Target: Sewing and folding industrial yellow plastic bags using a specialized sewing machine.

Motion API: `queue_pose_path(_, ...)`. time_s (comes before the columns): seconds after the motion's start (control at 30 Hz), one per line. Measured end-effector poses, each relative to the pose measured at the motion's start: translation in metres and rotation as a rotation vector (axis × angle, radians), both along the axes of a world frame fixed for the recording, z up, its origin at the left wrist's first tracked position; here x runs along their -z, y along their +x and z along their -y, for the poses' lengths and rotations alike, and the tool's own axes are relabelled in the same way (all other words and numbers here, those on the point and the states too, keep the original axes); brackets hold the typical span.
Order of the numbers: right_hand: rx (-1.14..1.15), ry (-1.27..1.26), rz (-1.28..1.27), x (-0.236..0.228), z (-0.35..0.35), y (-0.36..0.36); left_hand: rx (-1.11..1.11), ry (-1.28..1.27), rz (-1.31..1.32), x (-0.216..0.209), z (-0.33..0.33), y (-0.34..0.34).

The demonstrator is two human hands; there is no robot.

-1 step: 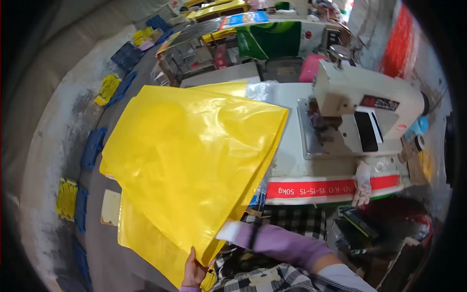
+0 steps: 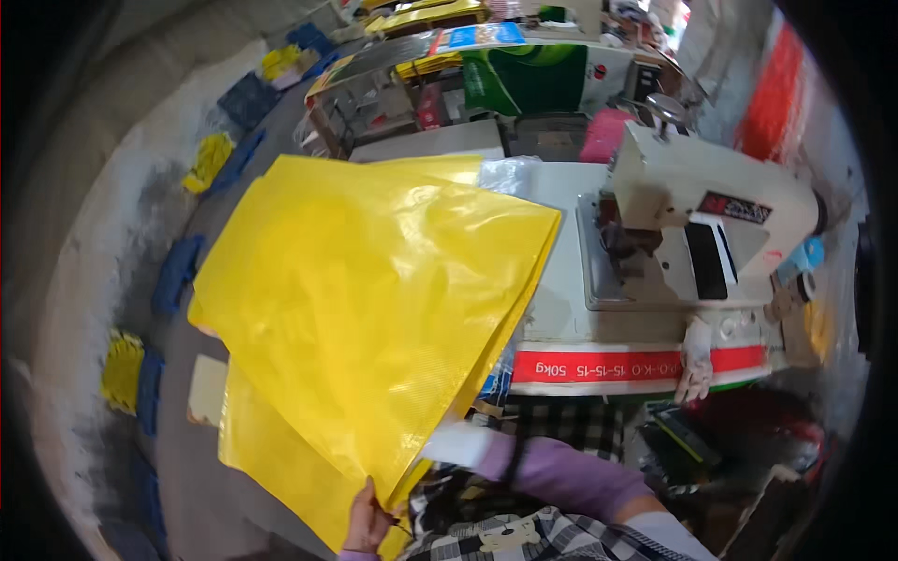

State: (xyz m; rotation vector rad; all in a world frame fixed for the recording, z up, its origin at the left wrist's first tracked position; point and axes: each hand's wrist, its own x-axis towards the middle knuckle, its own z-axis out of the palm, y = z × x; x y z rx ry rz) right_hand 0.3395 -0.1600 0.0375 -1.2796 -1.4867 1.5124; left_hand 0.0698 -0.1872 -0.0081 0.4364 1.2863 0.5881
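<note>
A large glossy yellow woven plastic sheet point(image 2: 374, 290) lies folded or stacked in layers over the sewing table's left part and hangs toward me. At its near lower corner, my left hand point(image 2: 368, 520) is closed on the sheet's edge, thumb on top. My right hand point(image 2: 456, 443), in a white glove below a purple sleeve, reaches to the sheet's right edge; its fingers are hidden behind the yellow plastic. A cream sewing machine point(image 2: 711, 215) stands to the right of the sheet, apart from both hands.
The white sewing table point(image 2: 552, 271) has a red and white strip point(image 2: 599, 366) along its front. A white glove point(image 2: 694, 360) hangs there. Blue holders point(image 2: 178, 271) and yellow bundles point(image 2: 123, 371) line the left wall. A checked cloth point(image 2: 571, 425) covers my lap area.
The whole view has shifted slightly. My left hand keeps its hold on the sheet's corner, and my right hand stays at the right edge.
</note>
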Motion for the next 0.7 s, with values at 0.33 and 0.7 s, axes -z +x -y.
queue_pose_path(0.33,0.585,0.883,0.875,0.009,-0.024,0.154,-0.201,0.291,-0.836,0.013,0.014,-0.175)
queue_pose_path(0.7,0.070,0.611,0.556,0.131,-0.071,-0.074,-0.543,0.340,-1.191,0.087,0.287,-0.344)
